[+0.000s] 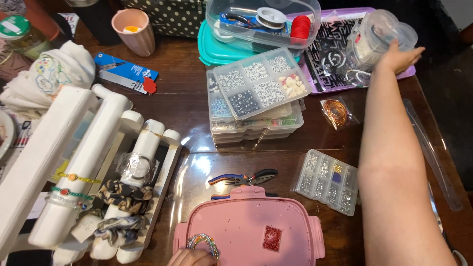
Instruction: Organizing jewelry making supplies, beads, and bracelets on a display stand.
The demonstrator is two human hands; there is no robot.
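My right hand (400, 58) is stretched out to the far corner of the bench (182, 98), palm against the side of the clear round tubs (375, 33) sitting on the purple tray (340, 74), fingers spread flat rather than closed, so I'd say I'm at the reaching stage, touching but not yet gripping. To lift a tub I'll need to curl my fingers round its wall and steady the ones beside it, since they look loosely stacked and could tip. My left hand (192, 257) is down at the near edge, knuckles just in view, pinching a beaded bracelet (203, 242) on the lid of the pink case (249, 231); how firm that pinch is I can't fully tell, the hand is half out of view. A small red square patch (272, 238) sits on the same lid. Just beyond the case lie the pliers (244, 178), and beside my forearm a flat clear box of silver findings (327, 181). In the middle, a stack of bead organisers (256, 96) stands between me and the teal box (217, 47), with a red thread spool (300, 27) leaning by the clear tub above it. A little bag of copper wire (336, 112) sits right under my arm's path, easy to sweep off. To my left, the white bracelet stand (98, 162) is well apart.
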